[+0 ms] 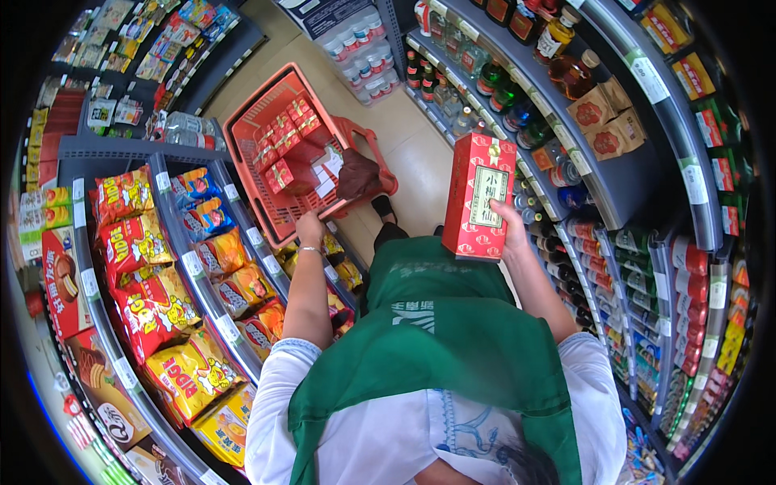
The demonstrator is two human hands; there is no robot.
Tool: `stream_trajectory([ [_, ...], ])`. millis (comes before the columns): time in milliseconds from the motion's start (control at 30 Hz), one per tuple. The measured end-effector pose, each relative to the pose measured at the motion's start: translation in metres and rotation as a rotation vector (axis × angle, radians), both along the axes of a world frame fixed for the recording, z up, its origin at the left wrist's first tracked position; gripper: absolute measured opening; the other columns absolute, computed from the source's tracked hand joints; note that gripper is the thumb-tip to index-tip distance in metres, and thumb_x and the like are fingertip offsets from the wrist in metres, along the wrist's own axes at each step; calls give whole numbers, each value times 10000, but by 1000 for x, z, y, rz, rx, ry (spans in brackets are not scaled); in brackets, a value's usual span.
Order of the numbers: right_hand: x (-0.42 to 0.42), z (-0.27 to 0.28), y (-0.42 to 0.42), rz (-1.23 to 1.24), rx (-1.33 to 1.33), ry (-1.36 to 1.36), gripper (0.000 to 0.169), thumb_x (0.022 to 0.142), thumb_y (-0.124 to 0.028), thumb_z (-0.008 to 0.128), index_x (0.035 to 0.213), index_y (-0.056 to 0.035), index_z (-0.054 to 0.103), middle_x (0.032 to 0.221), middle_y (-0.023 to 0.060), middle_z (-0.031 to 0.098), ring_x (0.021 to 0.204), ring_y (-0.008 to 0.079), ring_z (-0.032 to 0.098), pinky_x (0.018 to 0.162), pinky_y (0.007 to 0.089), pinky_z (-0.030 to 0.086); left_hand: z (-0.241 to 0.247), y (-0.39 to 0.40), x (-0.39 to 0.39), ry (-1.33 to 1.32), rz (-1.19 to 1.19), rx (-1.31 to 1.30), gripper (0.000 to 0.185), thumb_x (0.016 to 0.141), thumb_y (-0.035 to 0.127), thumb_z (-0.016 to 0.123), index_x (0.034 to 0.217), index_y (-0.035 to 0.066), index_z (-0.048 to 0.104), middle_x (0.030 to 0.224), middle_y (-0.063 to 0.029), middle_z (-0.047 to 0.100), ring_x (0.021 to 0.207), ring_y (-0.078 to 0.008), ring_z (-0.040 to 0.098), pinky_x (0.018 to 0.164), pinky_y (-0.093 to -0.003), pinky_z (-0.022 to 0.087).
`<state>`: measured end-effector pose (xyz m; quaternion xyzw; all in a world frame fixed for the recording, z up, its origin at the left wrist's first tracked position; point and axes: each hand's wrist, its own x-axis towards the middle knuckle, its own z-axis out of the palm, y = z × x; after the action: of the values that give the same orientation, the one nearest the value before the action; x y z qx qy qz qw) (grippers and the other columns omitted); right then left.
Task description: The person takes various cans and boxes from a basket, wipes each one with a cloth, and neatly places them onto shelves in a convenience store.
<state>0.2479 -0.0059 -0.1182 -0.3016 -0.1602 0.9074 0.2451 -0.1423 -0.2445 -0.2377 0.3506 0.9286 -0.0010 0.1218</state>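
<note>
My right hand is shut around the right side of a tall red carton with a gold ribbon print and a pale label with writing. It is held up in front of my green apron. My left hand grips the near rim of an orange plastic shopping basket on wheels. In the basket lie several red gift boxes with gold ribbon prints. White paper slips lie beside them, and a dark brown cloth hangs over the basket's near right edge.
Snack shelves with chip bags curve along my left. Bottle shelves run along my right, with brown paper packages on one tier. Shrink-wrapped bottles are stacked ahead on the tiled floor. My dark shoe is beside the basket.
</note>
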Motion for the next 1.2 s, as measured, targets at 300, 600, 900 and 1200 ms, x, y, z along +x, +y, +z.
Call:
stream_trajectory([
  [300,-6,-6,11,-75,-25,12,425,874,-195,602,1235,15,523,1078,158,671,930,254,686,826,399,575,9,-12,39,-46,21,20,414,741,4,553,1083,170,714,913,-204,685,867,-351,667,793,-451,528],
  [600,-36,26,22,6,106,-6,549,843,-200,638,1299,40,448,1148,187,632,980,283,672,857,413,566,9,6,23,-613,232,694,597,912,431,581,1281,-36,532,1183,-244,621,1117,-312,596,963,-398,459],
  [900,-55,121,-4,-156,551,-125,923,777,-100,719,1510,-38,162,1413,168,440,1288,256,450,1069,382,385,232,176,210,-1384,-270,1191,658,1006,207,441,1535,82,70,1502,-135,299,1341,-247,377,1088,-360,326],
  [1200,-40,239,-4,-391,933,-164,1053,800,-184,728,1509,2,-28,1507,169,257,1401,237,258,1139,376,244,352,227,204,-1863,-667,1102,717,1000,296,475,1538,107,39,1530,-110,262,1374,-237,336,1111,-384,305],
])
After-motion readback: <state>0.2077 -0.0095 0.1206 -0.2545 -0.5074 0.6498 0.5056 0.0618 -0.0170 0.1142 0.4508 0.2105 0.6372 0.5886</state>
